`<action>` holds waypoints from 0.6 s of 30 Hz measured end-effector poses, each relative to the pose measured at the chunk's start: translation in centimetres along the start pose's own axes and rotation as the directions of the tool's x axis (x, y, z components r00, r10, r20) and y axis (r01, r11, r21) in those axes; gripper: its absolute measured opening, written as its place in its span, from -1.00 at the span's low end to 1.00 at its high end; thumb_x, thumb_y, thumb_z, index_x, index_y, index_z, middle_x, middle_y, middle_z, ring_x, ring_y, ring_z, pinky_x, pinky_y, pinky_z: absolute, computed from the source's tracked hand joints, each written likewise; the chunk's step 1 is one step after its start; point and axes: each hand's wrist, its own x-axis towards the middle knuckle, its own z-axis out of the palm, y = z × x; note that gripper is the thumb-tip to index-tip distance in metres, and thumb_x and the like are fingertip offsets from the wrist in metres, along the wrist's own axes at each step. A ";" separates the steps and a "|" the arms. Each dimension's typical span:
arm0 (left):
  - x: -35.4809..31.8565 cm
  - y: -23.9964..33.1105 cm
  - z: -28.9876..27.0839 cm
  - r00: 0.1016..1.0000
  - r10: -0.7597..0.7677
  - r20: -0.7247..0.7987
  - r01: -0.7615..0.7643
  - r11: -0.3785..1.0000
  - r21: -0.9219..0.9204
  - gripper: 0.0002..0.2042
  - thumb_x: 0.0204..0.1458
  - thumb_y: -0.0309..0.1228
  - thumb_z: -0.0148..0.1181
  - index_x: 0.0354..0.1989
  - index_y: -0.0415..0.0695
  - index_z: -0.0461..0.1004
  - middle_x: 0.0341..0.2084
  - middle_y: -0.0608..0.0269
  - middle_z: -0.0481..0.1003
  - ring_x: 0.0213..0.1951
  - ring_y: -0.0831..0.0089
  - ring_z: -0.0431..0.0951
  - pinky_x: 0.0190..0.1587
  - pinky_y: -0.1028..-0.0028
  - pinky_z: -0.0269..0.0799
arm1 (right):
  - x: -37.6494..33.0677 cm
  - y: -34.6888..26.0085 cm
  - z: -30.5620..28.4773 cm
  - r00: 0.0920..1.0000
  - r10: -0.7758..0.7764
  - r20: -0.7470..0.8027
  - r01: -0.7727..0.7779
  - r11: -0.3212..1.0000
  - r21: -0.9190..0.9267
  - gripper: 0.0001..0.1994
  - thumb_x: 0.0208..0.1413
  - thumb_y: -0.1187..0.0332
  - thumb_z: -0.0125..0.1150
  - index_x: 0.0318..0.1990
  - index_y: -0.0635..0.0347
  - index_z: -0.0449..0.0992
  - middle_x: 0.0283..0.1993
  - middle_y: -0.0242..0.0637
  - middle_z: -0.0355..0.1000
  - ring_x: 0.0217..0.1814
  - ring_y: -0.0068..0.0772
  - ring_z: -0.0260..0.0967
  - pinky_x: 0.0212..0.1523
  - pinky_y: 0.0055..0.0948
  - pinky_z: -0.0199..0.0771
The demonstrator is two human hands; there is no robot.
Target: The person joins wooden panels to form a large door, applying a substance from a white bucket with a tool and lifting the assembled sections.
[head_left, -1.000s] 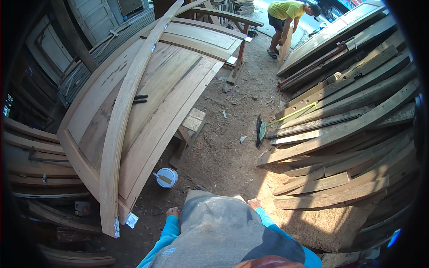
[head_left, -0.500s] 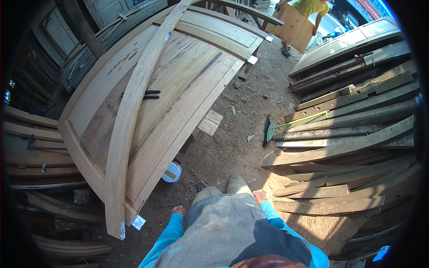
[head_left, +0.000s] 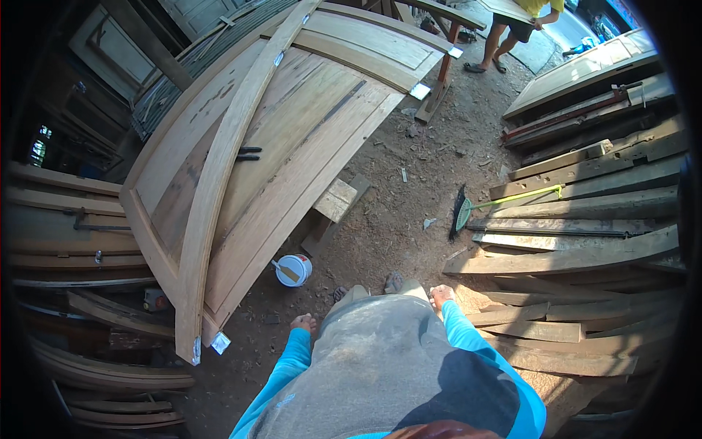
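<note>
My left hand [head_left: 303, 323] hangs beside my left hip, fingers curled in, with nothing visible in it. At my right side my right hand [head_left: 441, 295] is also curled, and I see no object in it. Both are apart from everything around. Left of me lies a large wooden door panel [head_left: 307, 154] with a long wooden board [head_left: 223, 154] across it. A dark-handled tool [head_left: 249, 153] rests on the panel, partly hidden under or behind that board. Nearest my left hand on the ground stands a white bucket [head_left: 294, 271] with a flat tan-and-white tool on its top.
Stacked timber beams [head_left: 570, 249] line the right side. A green rake or broom head [head_left: 463, 214] with a yellow-green handle leans there. Wooden block supports [head_left: 336, 200] stick out under the panel. At the far right a person [head_left: 504, 33] carries a board. More timber [head_left: 80, 241] fills the left.
My view has shifted, so the panel and timber sit farther right in the picture. The other person has moved, lifting the board higher out of view. Both my hands still hang at my sides.
</note>
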 end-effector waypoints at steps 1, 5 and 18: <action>-0.4 0.8 0.5 0.999 0.021 -0.050 -0.020 1.000 0.015 -0.69 0.20 -0.25 0.08 -0.02 -0.22 0.42 -0.28 0.11 0.58 -0.28 0.35 0.60 -0.30 0.37 0.57 | 1.0 -0.1 0.3 1.000 0.001 -0.029 0.001 0.997 0.082 -0.71 0.15 0.19 0.05 -0.38 0.22 0.57 -0.36 -0.16 0.56 -0.37 -0.28 0.56 -0.24 -0.34 0.53; -2.5 1.9 1.8 0.990 0.131 -0.047 -0.132 0.991 -0.011 -0.74 0.17 -0.32 0.13 -0.08 -0.25 0.45 -0.35 0.11 0.58 -0.37 0.40 0.60 -0.40 0.41 0.54 | 1.3 -4.8 -2.7 0.976 0.170 0.135 -0.201 0.945 0.260 -0.78 0.10 0.30 0.10 -0.36 0.29 0.55 -0.42 -0.25 0.56 -0.47 -0.48 0.54 -0.50 -0.41 0.51; -4.2 -7.7 0.6 0.893 0.415 -0.176 -0.204 0.720 0.663 -0.73 0.10 -0.29 0.18 -0.23 -0.29 0.56 -0.30 0.07 0.60 -0.37 0.34 0.61 -0.32 0.33 0.56 | -0.7 -0.2 -5.2 0.971 0.207 0.117 -0.222 0.966 0.136 -0.74 0.22 0.22 0.02 -0.18 0.21 0.54 -0.32 -0.18 0.55 -0.34 -0.28 0.57 -0.40 -0.29 0.58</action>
